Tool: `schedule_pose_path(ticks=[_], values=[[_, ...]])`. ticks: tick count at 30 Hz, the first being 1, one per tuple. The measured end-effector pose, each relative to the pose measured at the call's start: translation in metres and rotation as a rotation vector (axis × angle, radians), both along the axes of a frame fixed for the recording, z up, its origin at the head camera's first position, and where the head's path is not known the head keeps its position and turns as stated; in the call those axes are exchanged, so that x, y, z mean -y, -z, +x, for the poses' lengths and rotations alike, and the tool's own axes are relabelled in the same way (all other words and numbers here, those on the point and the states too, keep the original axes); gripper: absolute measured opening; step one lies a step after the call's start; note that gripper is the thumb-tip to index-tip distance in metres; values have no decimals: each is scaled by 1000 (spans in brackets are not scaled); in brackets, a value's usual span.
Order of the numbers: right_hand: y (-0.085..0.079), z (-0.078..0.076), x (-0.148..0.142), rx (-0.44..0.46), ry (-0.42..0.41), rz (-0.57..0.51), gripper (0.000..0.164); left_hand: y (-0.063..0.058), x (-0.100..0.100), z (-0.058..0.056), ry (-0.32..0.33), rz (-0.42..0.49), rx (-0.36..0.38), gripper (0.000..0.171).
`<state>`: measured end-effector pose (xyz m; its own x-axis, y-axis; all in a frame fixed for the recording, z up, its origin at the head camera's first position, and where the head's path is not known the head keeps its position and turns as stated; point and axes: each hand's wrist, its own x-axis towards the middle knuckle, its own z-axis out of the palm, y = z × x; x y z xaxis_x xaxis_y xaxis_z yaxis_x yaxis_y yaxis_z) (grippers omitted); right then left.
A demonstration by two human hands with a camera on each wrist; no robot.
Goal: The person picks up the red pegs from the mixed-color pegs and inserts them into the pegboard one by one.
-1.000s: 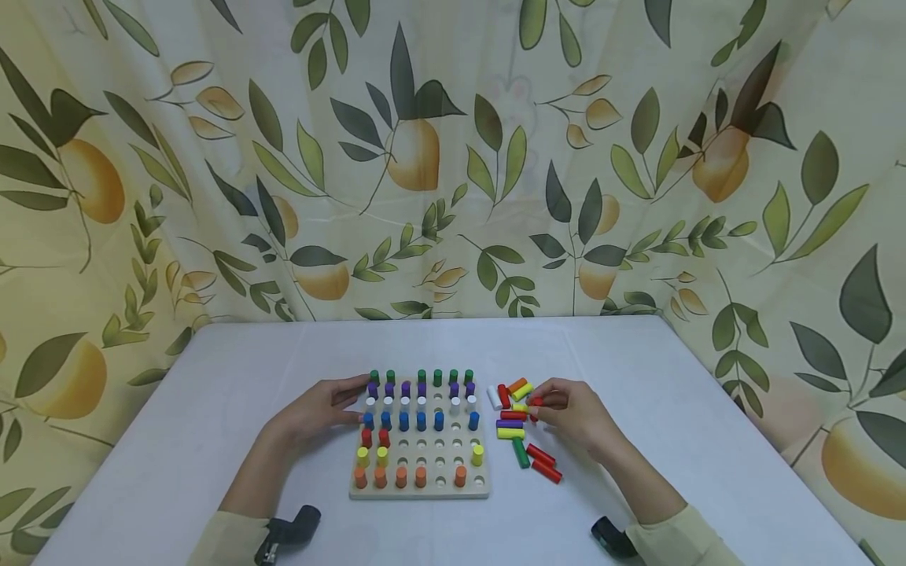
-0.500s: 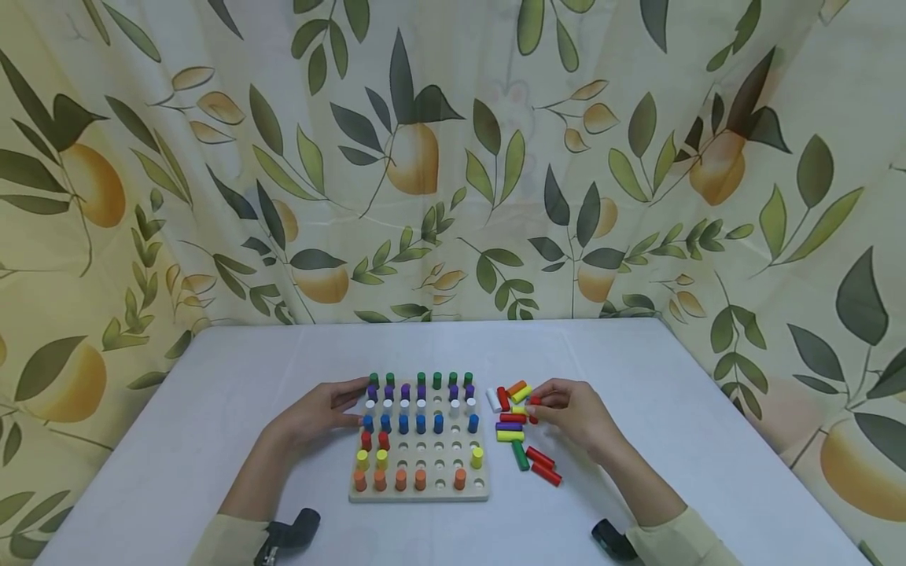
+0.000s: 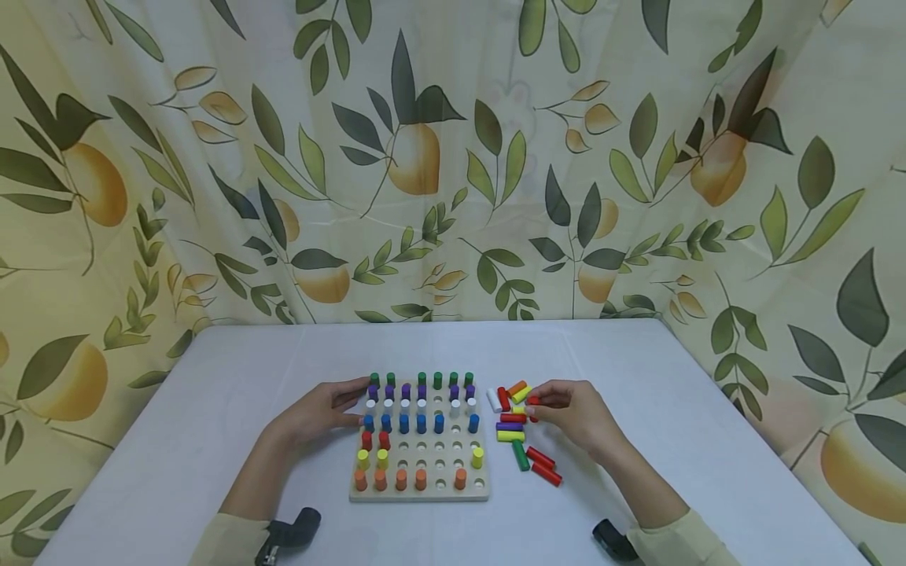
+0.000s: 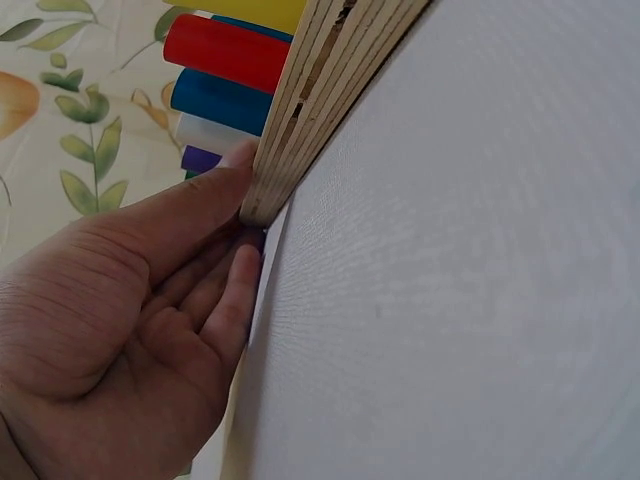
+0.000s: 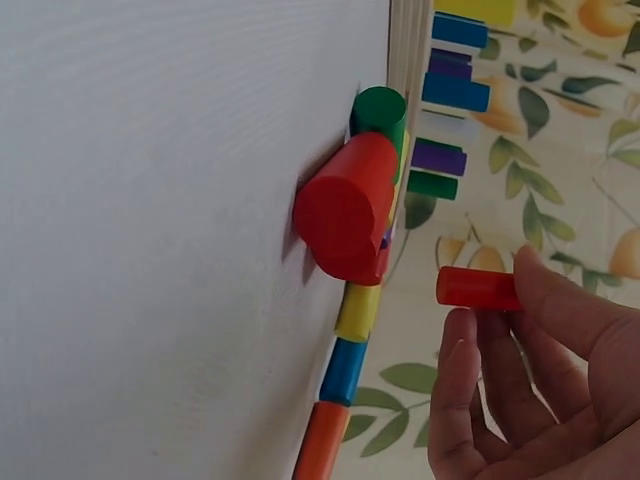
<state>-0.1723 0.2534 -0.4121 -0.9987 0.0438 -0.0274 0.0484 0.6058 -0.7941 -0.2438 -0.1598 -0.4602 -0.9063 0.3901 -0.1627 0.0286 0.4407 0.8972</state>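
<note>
A pale wooden pegboard (image 3: 418, 496) bears upright coloured pegs in rows: green, purple, white, blue, red, yellow and orange from back to front. Several holes are bare, most of them in the red and yellow rows. My left hand (image 3: 318, 409) rests against the board's left side. In the left wrist view, its thumb (image 4: 200, 200) touches the layered wooden edge beside the pegs, and the other fingers lie lower, partly hidden. With my right hand (image 3: 575, 413) I pinch a red peg (image 5: 475, 287) between thumb and fingertips, raised over the loose pegs right of the board.
Loose pegs lie on the white table (image 3: 283, 350) right of the board: a purple peg (image 3: 510, 427), a green peg (image 3: 520, 454), a white peg (image 3: 493, 399), an orange peg (image 3: 517, 387) and several red and yellow ones. A patterned curtain (image 3: 453, 236) hangs behind.
</note>
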Motion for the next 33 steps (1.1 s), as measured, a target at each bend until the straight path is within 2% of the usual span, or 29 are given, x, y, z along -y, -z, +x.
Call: schedule_pose_path(ticks=[7,15,26,33], values=[[-2,2,2,-14,-4,11,21,3,0,0,-7,-2,15,71],[-10,1,7,-41,-28,-30,28,1,1,0,-1,10,13,71],[-22,-2,15,-71,-64,-35,23,3,1,0,-36,-11,12,69],[-25,-5,28,-87,-106,-86,20,2,1,0,-12,-8,1,69]])
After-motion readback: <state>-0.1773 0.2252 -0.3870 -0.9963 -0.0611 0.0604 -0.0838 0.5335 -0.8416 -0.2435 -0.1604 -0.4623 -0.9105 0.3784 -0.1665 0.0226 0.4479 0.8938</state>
